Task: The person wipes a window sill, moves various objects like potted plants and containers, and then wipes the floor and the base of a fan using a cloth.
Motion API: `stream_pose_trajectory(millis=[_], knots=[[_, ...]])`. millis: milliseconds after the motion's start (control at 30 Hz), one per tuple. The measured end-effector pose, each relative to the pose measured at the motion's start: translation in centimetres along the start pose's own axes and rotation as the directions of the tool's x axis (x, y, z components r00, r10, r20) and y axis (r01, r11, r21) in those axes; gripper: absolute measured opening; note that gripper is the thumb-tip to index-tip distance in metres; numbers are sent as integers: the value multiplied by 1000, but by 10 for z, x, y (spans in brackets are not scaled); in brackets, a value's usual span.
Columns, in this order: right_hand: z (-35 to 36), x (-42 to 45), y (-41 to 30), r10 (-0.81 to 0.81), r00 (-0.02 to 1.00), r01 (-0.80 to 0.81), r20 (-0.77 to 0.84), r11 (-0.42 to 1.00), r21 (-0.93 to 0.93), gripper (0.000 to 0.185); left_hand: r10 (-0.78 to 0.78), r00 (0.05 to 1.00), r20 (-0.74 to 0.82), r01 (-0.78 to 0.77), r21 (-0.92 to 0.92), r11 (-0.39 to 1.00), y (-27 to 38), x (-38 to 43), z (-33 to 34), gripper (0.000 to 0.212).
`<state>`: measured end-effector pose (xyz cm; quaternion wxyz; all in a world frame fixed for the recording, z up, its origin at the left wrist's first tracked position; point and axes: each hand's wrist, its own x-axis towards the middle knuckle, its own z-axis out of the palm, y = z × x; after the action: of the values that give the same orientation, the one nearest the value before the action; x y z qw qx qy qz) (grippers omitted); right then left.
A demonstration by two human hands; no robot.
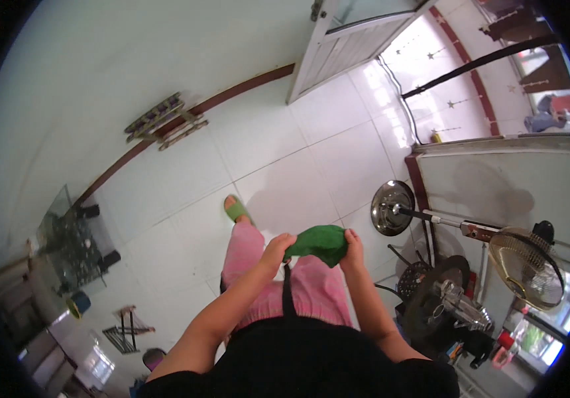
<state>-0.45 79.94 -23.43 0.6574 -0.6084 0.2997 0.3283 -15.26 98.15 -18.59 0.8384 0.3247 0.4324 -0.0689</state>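
Observation:
A green cloth (319, 244) is stretched between my two hands in front of my pink trousers. Its left end is pinched by my left hand (280, 248), and my right hand (352, 248) grips the right end. The cloth sags a little between them, with a lower corner hanging near my right hand. Behind it a dark strap (288, 293) hangs down over the trousers.
A pedestal fan (526, 268) stands at the right, its round metal base (393, 208) on the tiled floor. A folding stool (165, 122) is by the wall, a glass table (73, 248) at the left. Above, a white door (352, 47) stands ajar.

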Motion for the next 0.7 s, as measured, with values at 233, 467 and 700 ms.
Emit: stream_pose_trajectory(millis=[233, 467, 700], knots=[[106, 34, 40, 149, 989, -151, 24, 974, 167, 43, -98, 992, -81, 103, 52, 993, 75, 34, -63, 18], [101, 87, 24, 192, 979, -177, -70, 968, 179, 54, -174, 979, -109, 181, 56, 982, 99, 83, -26, 16], [55, 170, -106, 93, 995, -80, -19, 930, 359, 37, -150, 979, 139, 145, 47, 988, 89, 166, 115, 14]])
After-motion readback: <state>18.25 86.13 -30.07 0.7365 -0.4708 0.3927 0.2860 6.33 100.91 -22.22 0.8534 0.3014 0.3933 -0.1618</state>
